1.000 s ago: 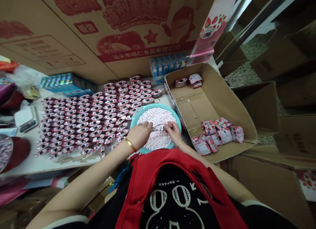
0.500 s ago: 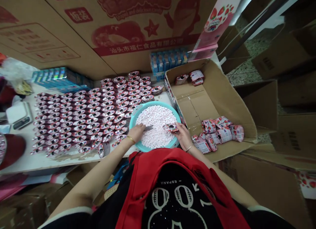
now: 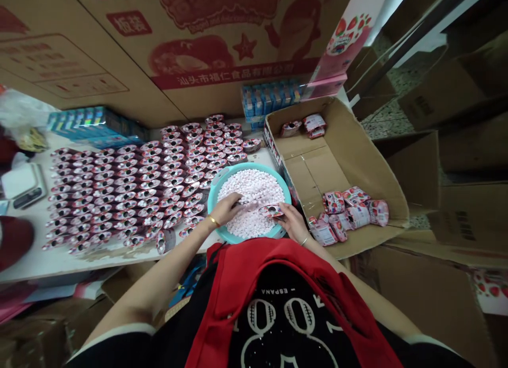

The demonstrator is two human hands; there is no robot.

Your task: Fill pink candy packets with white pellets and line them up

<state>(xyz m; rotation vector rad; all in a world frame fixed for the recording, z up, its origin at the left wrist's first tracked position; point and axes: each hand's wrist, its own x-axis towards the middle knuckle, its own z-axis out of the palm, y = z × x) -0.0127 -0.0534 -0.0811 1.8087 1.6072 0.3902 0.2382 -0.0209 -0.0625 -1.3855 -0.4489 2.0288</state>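
Your right hand (image 3: 291, 222) pinches a tin (image 3: 271, 210) low over the basin (image 3: 212, 192), likely to catch spills; your left hand (image 3: 225, 209) is among the candies (image 3: 254, 185), grip unclear.

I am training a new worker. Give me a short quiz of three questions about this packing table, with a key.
1. True or false: the left hand reaches into the teal basin of candies.
2. The right hand holds: A) a small tin B) scissors C) a cup.
3. Fill in: the cardboard box stands to the ___ of the basin.
Key: 1 true; 2 A; 3 right.
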